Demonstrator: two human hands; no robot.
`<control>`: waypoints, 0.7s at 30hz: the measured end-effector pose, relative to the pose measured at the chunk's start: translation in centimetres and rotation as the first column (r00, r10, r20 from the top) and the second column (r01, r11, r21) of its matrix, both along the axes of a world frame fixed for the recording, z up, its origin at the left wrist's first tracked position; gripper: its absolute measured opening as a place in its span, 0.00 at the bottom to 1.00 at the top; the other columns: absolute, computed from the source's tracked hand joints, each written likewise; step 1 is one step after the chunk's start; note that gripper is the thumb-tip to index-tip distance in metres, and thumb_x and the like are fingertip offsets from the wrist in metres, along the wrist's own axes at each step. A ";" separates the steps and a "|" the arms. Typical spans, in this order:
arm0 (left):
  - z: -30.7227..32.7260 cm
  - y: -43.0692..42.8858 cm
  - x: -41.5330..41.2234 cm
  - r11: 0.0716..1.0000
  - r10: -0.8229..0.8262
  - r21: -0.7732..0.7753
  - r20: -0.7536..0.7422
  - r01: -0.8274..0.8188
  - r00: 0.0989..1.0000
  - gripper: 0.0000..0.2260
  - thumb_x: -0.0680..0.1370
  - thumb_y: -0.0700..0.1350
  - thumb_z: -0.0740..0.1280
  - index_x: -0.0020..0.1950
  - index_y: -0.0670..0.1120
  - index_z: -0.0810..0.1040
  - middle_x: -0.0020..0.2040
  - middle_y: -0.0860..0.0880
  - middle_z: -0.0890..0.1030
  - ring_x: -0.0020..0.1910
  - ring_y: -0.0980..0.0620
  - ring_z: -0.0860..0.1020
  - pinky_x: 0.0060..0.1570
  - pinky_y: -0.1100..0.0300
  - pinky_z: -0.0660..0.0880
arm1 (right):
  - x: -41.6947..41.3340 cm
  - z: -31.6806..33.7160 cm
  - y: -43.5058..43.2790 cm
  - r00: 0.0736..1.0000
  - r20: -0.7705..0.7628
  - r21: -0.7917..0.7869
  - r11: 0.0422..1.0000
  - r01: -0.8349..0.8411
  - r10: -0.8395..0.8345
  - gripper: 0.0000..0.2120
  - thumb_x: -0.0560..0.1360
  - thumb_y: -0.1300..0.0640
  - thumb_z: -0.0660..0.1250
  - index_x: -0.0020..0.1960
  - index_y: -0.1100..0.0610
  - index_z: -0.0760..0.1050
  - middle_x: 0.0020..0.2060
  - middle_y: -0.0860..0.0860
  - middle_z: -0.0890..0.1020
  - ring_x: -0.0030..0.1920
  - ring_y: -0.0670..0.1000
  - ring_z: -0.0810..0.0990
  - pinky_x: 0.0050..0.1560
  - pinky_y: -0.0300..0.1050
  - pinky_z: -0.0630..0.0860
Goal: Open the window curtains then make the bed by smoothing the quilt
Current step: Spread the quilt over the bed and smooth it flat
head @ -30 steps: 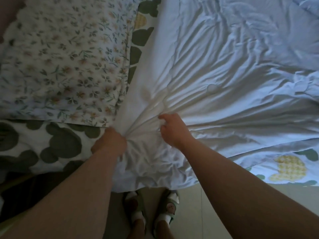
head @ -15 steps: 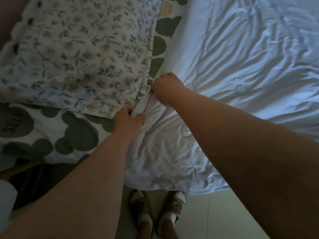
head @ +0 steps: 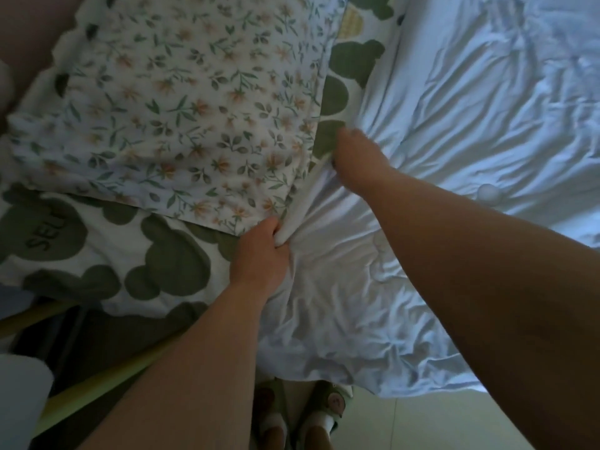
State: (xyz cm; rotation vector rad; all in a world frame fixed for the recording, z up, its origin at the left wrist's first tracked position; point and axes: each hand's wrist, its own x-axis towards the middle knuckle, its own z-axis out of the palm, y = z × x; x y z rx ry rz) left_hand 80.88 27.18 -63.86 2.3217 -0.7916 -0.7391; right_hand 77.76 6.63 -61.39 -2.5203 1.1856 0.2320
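Note:
A wrinkled white quilt [head: 454,131] covers the right side of the bed and hangs over its near edge. My left hand [head: 259,258] grips the quilt's top edge beside the corner of the floral pillow [head: 181,102]. Farther up the same edge, my right hand [head: 360,160] holds the quilt's hem against the pillow's right side. Both forearms reach in from the bottom of the view. No window or curtains are in view.
A white sheet with green mouse-head shapes [head: 107,254] lies under the pillow on the left. A pale yellow bed rail [head: 97,384] runs along the lower left. My feet in sandals [head: 302,417] stand on a light floor by the bed.
Both hands have carried the quilt's edge up the bed from its bunched spot near the bed's edge to the pillow. The right hand slid farther along the hem, away from the left.

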 end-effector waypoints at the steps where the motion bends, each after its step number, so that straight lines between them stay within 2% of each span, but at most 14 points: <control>1: 0.4 0.1 0.3 0.999 0.041 -0.016 0.030 -0.041 0.999 0.12 0.76 0.39 0.64 0.35 0.48 0.65 0.32 0.53 0.69 0.30 0.55 0.67 0.28 0.66 0.62 | 1.1 0.8 0.5 0.989 0.149 -0.003 1.000 -0.016 0.016 0.16 0.79 0.62 0.54 0.66 0.61 0.68 0.61 0.60 0.73 0.60 0.60 0.75 0.58 0.48 0.70; 3: 1.1 0.7 1.0 0.991 0.129 -0.050 0.068 -0.126 0.989 0.09 0.76 0.40 0.64 0.38 0.46 0.67 0.33 0.52 0.71 0.32 0.51 0.70 0.32 0.59 0.66 | 3.8 2.0 1.9 0.931 0.360 0.053 0.995 -0.086 0.061 0.15 0.78 0.62 0.55 0.63 0.61 0.69 0.61 0.59 0.73 0.60 0.57 0.74 0.56 0.45 0.68; 4: 1.1 1.1 1.2 0.984 0.170 -0.057 0.068 -0.166 0.983 0.07 0.76 0.40 0.65 0.40 0.46 0.69 0.34 0.52 0.71 0.35 0.49 0.71 0.35 0.57 0.67 | 4.8 2.4 2.8 0.913 0.396 0.084 0.985 -0.148 0.103 0.14 0.77 0.62 0.56 0.62 0.62 0.69 0.60 0.59 0.73 0.59 0.56 0.74 0.54 0.43 0.67; 6: 1.0 2.0 1.1 0.972 0.237 -0.018 0.042 -0.236 0.971 0.05 0.76 0.40 0.65 0.42 0.45 0.70 0.36 0.52 0.71 0.38 0.48 0.72 0.39 0.57 0.66 | 6.2 1.6 4.2 0.907 0.350 0.113 0.951 -0.287 0.232 0.14 0.76 0.63 0.58 0.61 0.62 0.68 0.59 0.59 0.72 0.56 0.56 0.75 0.50 0.42 0.66; 8: 0.6 2.6 0.7 0.960 0.275 0.064 -0.037 -0.273 0.961 0.04 0.77 0.41 0.65 0.44 0.44 0.71 0.37 0.51 0.72 0.40 0.47 0.73 0.40 0.57 0.66 | 6.0 0.4 5.0 0.915 0.297 0.171 0.927 -0.333 0.274 0.16 0.75 0.64 0.61 0.62 0.62 0.66 0.60 0.60 0.71 0.55 0.58 0.76 0.49 0.43 0.68; 10: 0.3 2.6 0.8 0.953 0.293 0.105 -0.082 -0.284 0.952 0.05 0.76 0.42 0.66 0.45 0.44 0.71 0.37 0.51 0.72 0.41 0.47 0.74 0.41 0.58 0.67 | 5.0 0.0 5.0 0.936 0.325 0.238 0.945 -0.223 0.139 0.23 0.75 0.66 0.61 0.70 0.59 0.61 0.62 0.59 0.70 0.55 0.57 0.76 0.49 0.41 0.69; 11: 0.4 2.5 1.0 0.947 0.311 0.114 -0.094 -0.301 0.946 0.06 0.76 0.42 0.66 0.46 0.44 0.70 0.37 0.51 0.72 0.42 0.46 0.74 0.42 0.58 0.68 | 4.3 0.1 5.0 0.942 0.331 0.273 0.951 -0.146 0.050 0.29 0.76 0.67 0.60 0.74 0.58 0.56 0.61 0.57 0.71 0.53 0.55 0.76 0.49 0.40 0.70; 12: 0.4 2.4 1.1 0.940 0.333 0.123 -0.110 -0.320 0.936 0.07 0.76 0.43 0.67 0.47 0.44 0.70 0.39 0.51 0.73 0.43 0.46 0.75 0.43 0.57 0.69 | 3.3 0.2 4.9 0.947 0.320 0.298 0.951 -0.077 -0.024 0.34 0.76 0.68 0.59 0.77 0.56 0.49 0.56 0.56 0.74 0.48 0.54 0.77 0.49 0.42 0.71; 14: 0.7 2.4 0.9 0.922 0.382 0.139 -0.157 -0.362 0.911 0.10 0.75 0.45 0.68 0.51 0.44 0.69 0.44 0.49 0.74 0.48 0.45 0.76 0.47 0.56 0.72 | 0.8 0.2 5.0 0.974 0.220 0.317 0.948 -0.016 -0.057 0.39 0.77 0.67 0.59 0.78 0.53 0.39 0.44 0.52 0.75 0.39 0.50 0.76 0.48 0.46 0.73; 15: 0.9 2.6 0.6 0.916 0.394 0.163 -0.185 -0.368 0.900 0.14 0.74 0.47 0.69 0.54 0.44 0.69 0.48 0.48 0.75 0.50 0.45 0.76 0.49 0.55 0.73 | -0.4 0.1 5.3 0.987 0.158 0.306 0.952 -0.013 -0.037 0.38 0.77 0.66 0.59 0.78 0.53 0.40 0.45 0.53 0.76 0.42 0.52 0.77 0.50 0.48 0.74; 17: 0.8 3.2 -0.1 0.910 0.385 0.255 -0.223 -0.328 0.895 0.27 0.71 0.54 0.72 0.63 0.42 0.68 0.58 0.45 0.75 0.55 0.45 0.75 0.55 0.53 0.73 | -2.9 -0.3 5.7 0.998 0.059 0.261 0.965 -0.004 -0.011 0.31 0.76 0.64 0.59 0.76 0.55 0.52 0.57 0.57 0.75 0.56 0.58 0.77 0.59 0.51 0.71; 18: 0.8 3.7 -0.7 0.906 0.372 0.304 -0.237 -0.295 0.898 0.34 0.69 0.58 0.73 0.67 0.42 0.66 0.63 0.45 0.74 0.59 0.44 0.74 0.58 0.52 0.73 | -4.3 -0.4 6.1 1.000 0.011 0.242 0.970 0.022 -0.026 0.26 0.75 0.62 0.59 0.72 0.56 0.59 0.61 0.58 0.73 0.61 0.60 0.75 0.60 0.52 0.70; 19: 0.8 4.2 -1.4 0.905 0.354 0.338 -0.254 -0.260 0.900 0.39 0.67 0.60 0.75 0.70 0.42 0.65 0.65 0.45 0.73 0.62 0.43 0.73 0.60 0.53 0.72 | -5.7 -0.5 6.4 0.998 -0.035 0.232 0.971 0.057 -0.051 0.22 0.74 0.60 0.61 0.68 0.56 0.63 0.62 0.59 0.73 0.62 0.61 0.74 0.60 0.52 0.70; 21: 0.9 5.2 -2.7 0.913 0.311 0.360 -0.312 -0.191 0.897 0.43 0.63 0.60 0.77 0.71 0.43 0.64 0.66 0.46 0.73 0.63 0.44 0.73 0.59 0.54 0.71 | -8.4 -0.5 7.2 0.987 -0.141 0.255 0.961 0.107 -0.073 0.18 0.74 0.54 0.64 0.63 0.56 0.68 0.62 0.58 0.74 0.61 0.60 0.75 0.58 0.50 0.71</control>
